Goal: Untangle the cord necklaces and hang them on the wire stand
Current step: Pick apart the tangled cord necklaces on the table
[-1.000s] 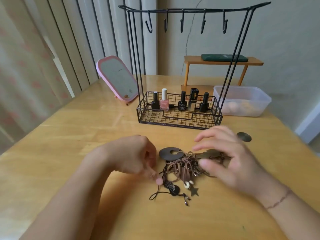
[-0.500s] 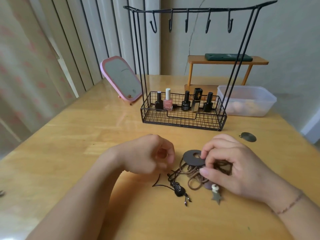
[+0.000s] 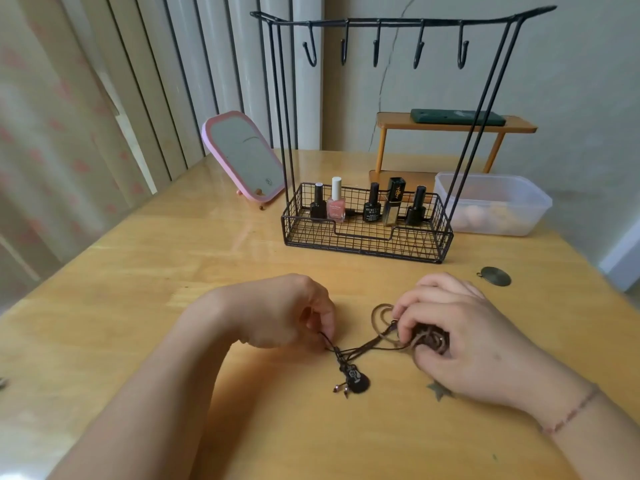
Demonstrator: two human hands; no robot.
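Note:
A tangle of brown and black cord necklaces lies on the wooden table in front of me. My left hand pinches a black cord just above a black guitar pendant. That cord runs taut to my right hand, which grips the bunched brown cords and hides most of the tangle. A star charm peeks out under my right palm. The black wire stand rises behind, its several hooks bare.
The stand's wire basket holds several nail polish bottles. A pink mirror leans at the back left, a clear plastic tub sits at the back right. A dark round pendant lies loose on the right. A small wooden shelf stands against the wall.
My left hand has pulled the black cord with the guitar pendant leftward out of the tangle. My right hand has closed tighter over the bundle, covering the dark ring pendant.

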